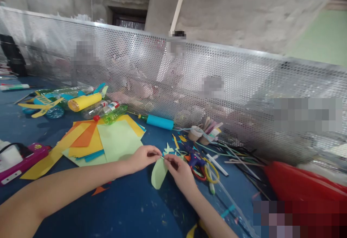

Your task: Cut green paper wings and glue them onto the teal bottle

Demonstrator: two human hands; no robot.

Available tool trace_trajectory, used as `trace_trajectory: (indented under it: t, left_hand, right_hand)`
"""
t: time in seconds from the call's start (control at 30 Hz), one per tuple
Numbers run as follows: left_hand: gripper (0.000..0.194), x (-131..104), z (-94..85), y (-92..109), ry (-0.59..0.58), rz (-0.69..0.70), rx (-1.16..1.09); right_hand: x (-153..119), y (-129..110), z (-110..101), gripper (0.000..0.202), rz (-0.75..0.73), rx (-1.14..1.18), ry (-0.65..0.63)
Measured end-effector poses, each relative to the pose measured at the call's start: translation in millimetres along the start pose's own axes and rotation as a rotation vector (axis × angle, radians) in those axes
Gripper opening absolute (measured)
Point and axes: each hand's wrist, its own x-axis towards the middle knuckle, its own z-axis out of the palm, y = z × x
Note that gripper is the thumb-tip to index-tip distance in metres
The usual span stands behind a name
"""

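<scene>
Both forearms were bare to the frame edge, with no sleeve in view. The left hand (143, 157) and right hand (181, 173) were ungloved, and no ring, watch or bracelet showed.

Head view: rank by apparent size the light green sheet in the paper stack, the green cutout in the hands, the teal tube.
1. light green sheet
2. green cutout, though nearer the camera
3. teal tube

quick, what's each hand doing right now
Left hand: pinched shut on the top of the green paper piece.
Right hand: pinched shut on the same piece.
</scene>
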Motion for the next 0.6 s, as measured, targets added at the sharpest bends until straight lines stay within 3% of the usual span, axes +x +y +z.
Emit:
trace_trajectory:
  t: [0.33, 0.6]
  left_hand:
    - [0.014, 1.1, -3.0, 2.7, 0.046, -0.009, 0.033]
    - [0.02, 4.8, -2.0, -7.1, -0.009, -0.026, -0.068]
  right_hand:
    - [3.4, 14.9, -0.1, 0.027, -0.053, -0.007, 0.012]
    - [-2.1, 7.3, 2.8, 0.027, -0.049, -0.077, 0.017]
